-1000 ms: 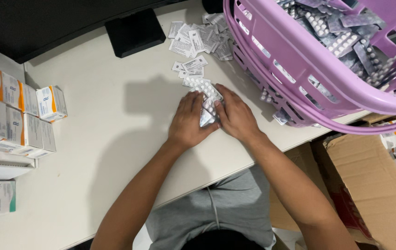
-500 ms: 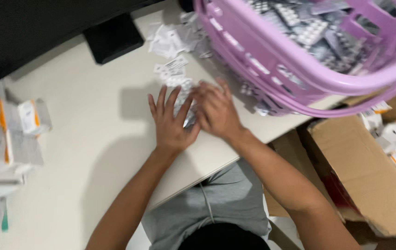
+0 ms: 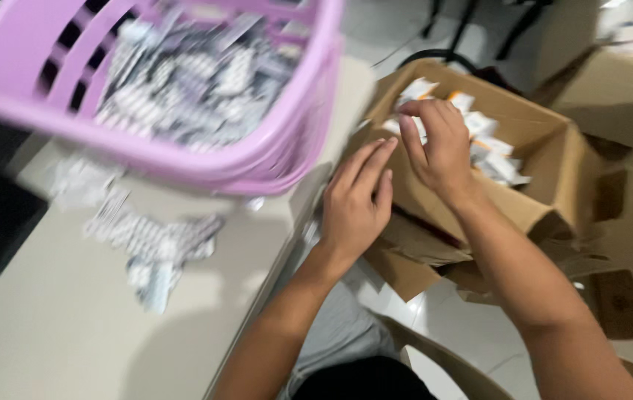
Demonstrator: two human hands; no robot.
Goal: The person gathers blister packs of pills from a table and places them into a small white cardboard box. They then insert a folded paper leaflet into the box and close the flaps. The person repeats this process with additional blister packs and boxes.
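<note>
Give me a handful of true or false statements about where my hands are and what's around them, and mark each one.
1. The right hand reaches into the cardboard box. True.
2. The left hand lies flat on the blister packs on the table. False: it hangs at the table's edge, beside the box, apart from the loose blister packs.
3. The purple basket is empty. False: it is filled with silvery blister packs.
4. The cardboard box holds small white packages with orange marks. True.
5. The left hand grips a package. False: its fingers are stretched out and nothing shows in it.
</note>
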